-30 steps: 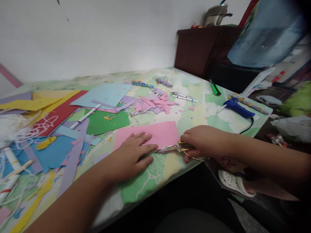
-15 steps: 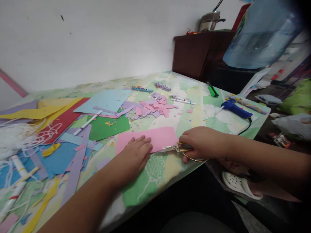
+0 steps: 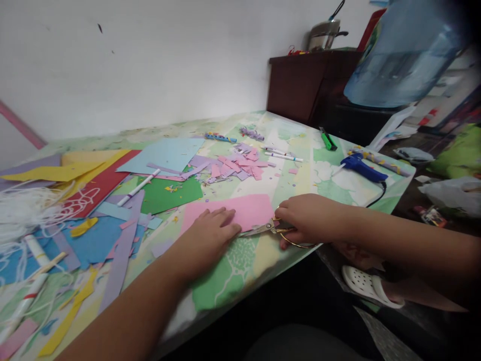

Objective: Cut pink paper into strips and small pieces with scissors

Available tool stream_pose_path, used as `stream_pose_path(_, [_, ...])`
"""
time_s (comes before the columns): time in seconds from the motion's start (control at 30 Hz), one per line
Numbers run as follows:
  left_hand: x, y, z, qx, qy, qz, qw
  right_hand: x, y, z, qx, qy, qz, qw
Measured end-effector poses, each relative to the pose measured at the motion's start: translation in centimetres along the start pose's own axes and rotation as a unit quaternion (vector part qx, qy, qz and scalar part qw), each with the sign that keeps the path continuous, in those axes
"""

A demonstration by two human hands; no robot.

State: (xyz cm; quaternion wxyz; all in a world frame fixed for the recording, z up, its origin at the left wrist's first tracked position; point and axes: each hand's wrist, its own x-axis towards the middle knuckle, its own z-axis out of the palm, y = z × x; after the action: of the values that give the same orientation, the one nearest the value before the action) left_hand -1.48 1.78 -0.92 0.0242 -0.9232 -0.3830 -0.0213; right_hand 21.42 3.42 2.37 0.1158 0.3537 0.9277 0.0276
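A sheet of pink paper (image 3: pixel 250 208) lies near the table's front edge. My left hand (image 3: pixel 210 238) rests flat on its left part, fingers stretched out and a little apart, pressing it to the cloth. In my right hand (image 3: pixel 310 218) is a pair of scissors with gold handles (image 3: pixel 268 226), my fingers wrapped round the loops. The blades point left along the sheet's lower edge, their tips close to my left thumb. How far the blades are apart is hard to make out. Cut pink and purple paper strips (image 3: pixel 244 164) lie in a heap behind the sheet.
Coloured paper, a green sheet (image 3: pixel 169 195), a light blue sheet (image 3: pixel 161 153) and white yarn (image 3: pixel 30 213) cover the left side. A blue glue gun (image 3: pixel 363 168) and a green cutter knife (image 3: pixel 328 140) lie at the right. A water bottle (image 3: pixel 398 65) stands beyond the table.
My left hand has shifted very slightly on the pink paper, its thumb now nearer the blade tips. The scissors have moved slightly left. The view has also shifted a little.
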Motion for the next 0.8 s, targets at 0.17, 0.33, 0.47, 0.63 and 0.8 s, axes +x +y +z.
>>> stream_pose_path(0.17, [0.19, -0.07, 0.07, -0.007, 0.006, -0.003, 1.0, -0.36, 0.13, 0.32, 0.006, -0.006, 0.004, 1.0])
stream_pose_path(0.33, [0.03, -0.16, 0.01, -0.025, 0.0, 0.008, 1.0, -0.74, 0.38, 0.45, 0.019, -0.011, -0.004, 1.0])
stream_pose_path(0.47, [-0.1, -0.12, -0.09, -0.044, -0.009, 0.004, 0.999, -0.71, 0.37, 0.35, 0.01, -0.018, -0.007, 1.0])
stream_pose_path(0.63, [-0.09, -0.1, -0.07, -0.063, -0.022, -0.008, 0.998, -0.49, 0.53, 0.34, 0.012, -0.03, -0.015, 0.999])
stream_pose_path(0.8, [-0.13, -0.19, 0.02, -0.068, -0.031, -0.013, 0.997, -0.35, 0.98, 0.52, -0.001, -0.022, -0.03, 0.999])
